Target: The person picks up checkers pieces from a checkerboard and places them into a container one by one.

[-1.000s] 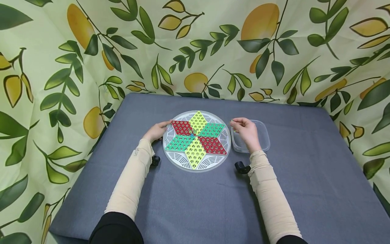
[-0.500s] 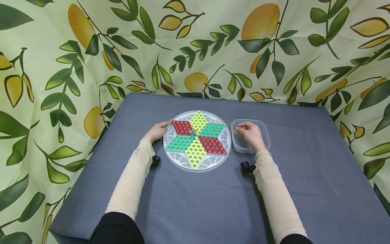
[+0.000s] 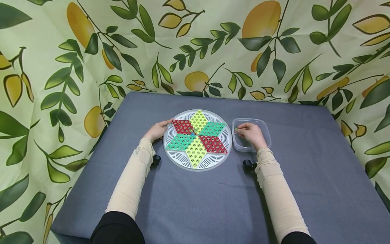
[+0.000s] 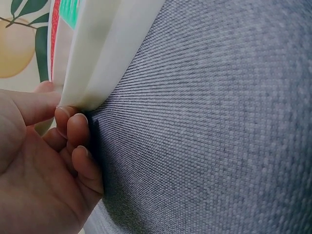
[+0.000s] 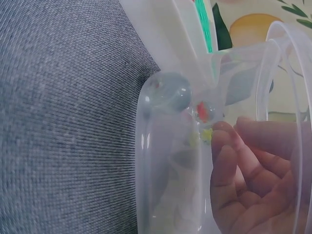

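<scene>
The left hand (image 3: pixel 156 131) holds the round board (image 3: pixel 196 152) by its edge, a good way to steady it. The right hand (image 3: pixel 252 135) has bent fingers in the clear box (image 3: pixel 267 135), by a yellow marble (image 5: pixel 207 135); it's hard to tell if they pinch it. Marbles roll, so a soft pinch should help.

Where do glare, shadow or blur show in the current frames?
Head view: light is even, with soft shadows on the cloth beside the sleeves; left wrist view: a dark shadow lies beside the left hand; right wrist view: bright glints on the clear box, and a red-flecked marble inside looks soft.
</scene>
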Available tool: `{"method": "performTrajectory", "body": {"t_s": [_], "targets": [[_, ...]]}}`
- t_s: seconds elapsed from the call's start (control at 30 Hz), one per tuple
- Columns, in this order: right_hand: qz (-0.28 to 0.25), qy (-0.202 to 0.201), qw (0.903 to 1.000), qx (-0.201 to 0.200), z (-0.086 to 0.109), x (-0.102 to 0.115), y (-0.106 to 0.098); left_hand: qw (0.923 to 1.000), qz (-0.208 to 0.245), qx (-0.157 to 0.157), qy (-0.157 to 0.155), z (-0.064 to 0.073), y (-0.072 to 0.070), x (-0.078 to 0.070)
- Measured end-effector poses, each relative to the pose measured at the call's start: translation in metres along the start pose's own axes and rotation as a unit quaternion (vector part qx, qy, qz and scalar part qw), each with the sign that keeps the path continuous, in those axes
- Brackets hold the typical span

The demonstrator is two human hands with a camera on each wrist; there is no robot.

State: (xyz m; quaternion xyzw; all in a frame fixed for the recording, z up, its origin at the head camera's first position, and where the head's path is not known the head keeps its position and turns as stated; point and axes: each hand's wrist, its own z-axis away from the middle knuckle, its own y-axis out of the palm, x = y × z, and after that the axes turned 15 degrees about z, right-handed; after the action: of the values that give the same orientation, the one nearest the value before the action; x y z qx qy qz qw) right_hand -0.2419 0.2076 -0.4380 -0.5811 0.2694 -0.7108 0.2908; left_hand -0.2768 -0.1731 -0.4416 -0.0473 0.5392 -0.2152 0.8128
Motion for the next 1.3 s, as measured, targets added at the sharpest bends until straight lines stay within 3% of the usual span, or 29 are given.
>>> {"method": "performTrajectory", "body": {"t_s": [0.9,1.13,1.3], "targets": [[-0.023,0.006,0.9993,-0.028,0.001,-0.001,0.000,0.9999,-0.014,0.001,0.003,0.001,0.001,0.001],[-0.023,-0.001,0.9987,-0.046,0.008,0.009,-0.001,0.9998,-0.014,0.005,0.011,0.003,0.001,0.001],[-0.027,-0.028,0.9969,-0.068,0.012,0.022,-0.001,0.9999,-0.011,0.005,0.011,0.001,0.001,0.001]]}}
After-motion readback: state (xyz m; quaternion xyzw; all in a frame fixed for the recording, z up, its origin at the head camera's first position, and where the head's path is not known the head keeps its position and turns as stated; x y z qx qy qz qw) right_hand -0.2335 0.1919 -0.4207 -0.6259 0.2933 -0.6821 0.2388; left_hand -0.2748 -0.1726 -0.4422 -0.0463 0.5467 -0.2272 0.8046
